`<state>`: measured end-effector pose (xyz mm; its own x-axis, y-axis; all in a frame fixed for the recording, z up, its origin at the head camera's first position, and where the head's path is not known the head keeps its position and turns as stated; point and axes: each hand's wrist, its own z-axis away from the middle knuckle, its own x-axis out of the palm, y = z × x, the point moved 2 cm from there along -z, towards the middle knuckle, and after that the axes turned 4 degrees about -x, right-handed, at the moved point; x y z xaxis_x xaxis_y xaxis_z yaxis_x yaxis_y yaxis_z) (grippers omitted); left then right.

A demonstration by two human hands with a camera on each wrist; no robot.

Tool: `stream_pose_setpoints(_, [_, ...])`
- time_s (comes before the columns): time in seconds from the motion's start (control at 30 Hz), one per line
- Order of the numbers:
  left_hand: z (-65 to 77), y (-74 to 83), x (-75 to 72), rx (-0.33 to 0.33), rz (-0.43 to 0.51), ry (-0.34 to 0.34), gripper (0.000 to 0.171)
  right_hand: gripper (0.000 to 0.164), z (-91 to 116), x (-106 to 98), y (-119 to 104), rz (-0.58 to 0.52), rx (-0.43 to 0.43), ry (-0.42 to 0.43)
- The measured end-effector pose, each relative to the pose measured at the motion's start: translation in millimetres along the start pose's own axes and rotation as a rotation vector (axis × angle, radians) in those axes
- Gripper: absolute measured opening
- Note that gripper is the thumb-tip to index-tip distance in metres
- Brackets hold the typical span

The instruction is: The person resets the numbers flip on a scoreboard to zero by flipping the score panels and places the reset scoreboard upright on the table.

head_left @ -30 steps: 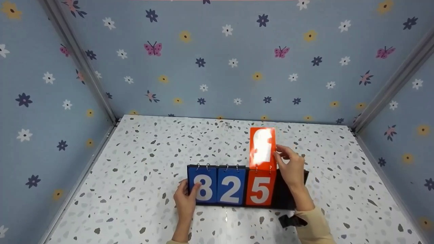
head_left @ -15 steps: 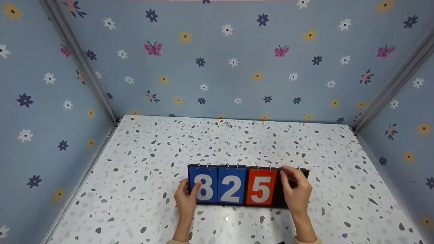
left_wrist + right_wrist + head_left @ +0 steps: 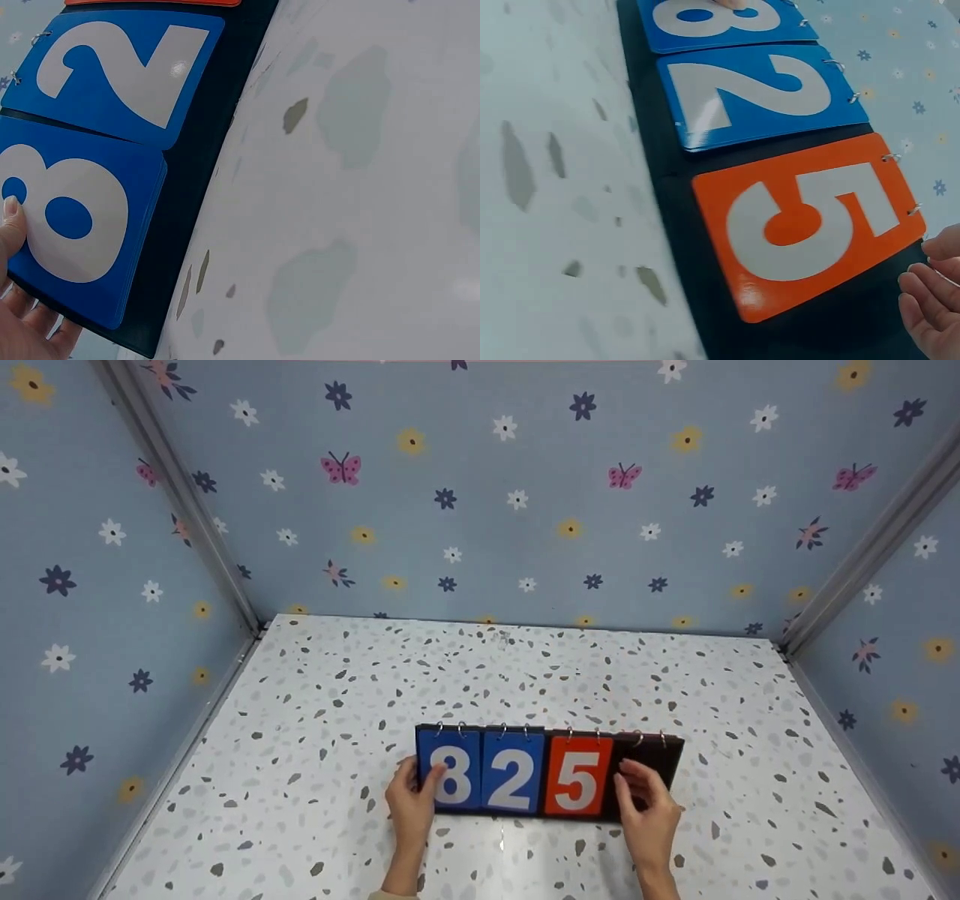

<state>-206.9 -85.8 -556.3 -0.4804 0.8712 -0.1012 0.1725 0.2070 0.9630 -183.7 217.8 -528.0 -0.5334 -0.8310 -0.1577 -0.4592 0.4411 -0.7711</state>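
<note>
A black flip scoreboard [image 3: 646, 750] stands on the speckled tabletop. Its cards read a blue 8 [image 3: 454, 775], a blue 2 [image 3: 511, 774] and a red-orange 5 [image 3: 810, 225]; the rightmost section shows bare black. My left hand [image 3: 411, 802] grips the left end, thumb on the front of the 8 card and fingers behind, as the left wrist view also shows. Beside the 5 card, my right hand [image 3: 649, 814] hovers before the bare black section, fingers loosely bent and nothing between them. Whether it touches the board I cannot tell.
Metal rings [image 3: 570, 733] run along the scoreboard's top edge. The white speckled table [image 3: 337, 682] spreads around it. Blue flowered panels [image 3: 480, 510] rise at the back and both sides, joined by grey corner posts [image 3: 187, 502].
A red card that my right hand held raised above the 5 has gone over the top, out of sight. My right hand has come down before the black section. The left hand keeps its place.
</note>
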Motion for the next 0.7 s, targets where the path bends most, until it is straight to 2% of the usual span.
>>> stream_pose_setpoints(0.07, [0.5,2.9,-0.5,0.004,0.002,-0.004,0.025,0.022,5.8,1.6,4.5,-0.004,0.006,-0.005])
stream_pose_setpoints(0.1, [1.0,5.5,-0.9,0.003,0.003,-0.007,0.024,0.024,8.0,2.0,1.2,0.026,0.017,-0.009])
stream_pose_setpoints(0.2, [3.7,20.1,-3.4,0.002,0.002,-0.018,0.023,0.029,17.8,4.9,11.2,0.093,0.036,-0.017])
stream_pose_setpoints(0.3, [6.5,34.7,-6.0,-0.014,-0.010,-0.018,0.023,0.037,31.3,9.6,39.6,0.159,0.054,-0.005])
stream_pose_setpoints(0.4, [7.9,40.2,-6.9,-0.023,-0.019,-0.012,0.023,0.044,42.3,15.3,58.6,0.244,0.073,0.006])
stream_pose_setpoints(0.57, [6.9,37.6,-6.0,-0.007,-0.013,-0.007,0.022,0.050,51.1,23.8,59.9,0.310,0.093,0.014])
stream_pose_setpoints(0.7, [3.2,18.2,-3.1,-0.016,0.015,-0.006,0.024,0.050,53.4,30.1,56.8,0.350,0.158,0.017])
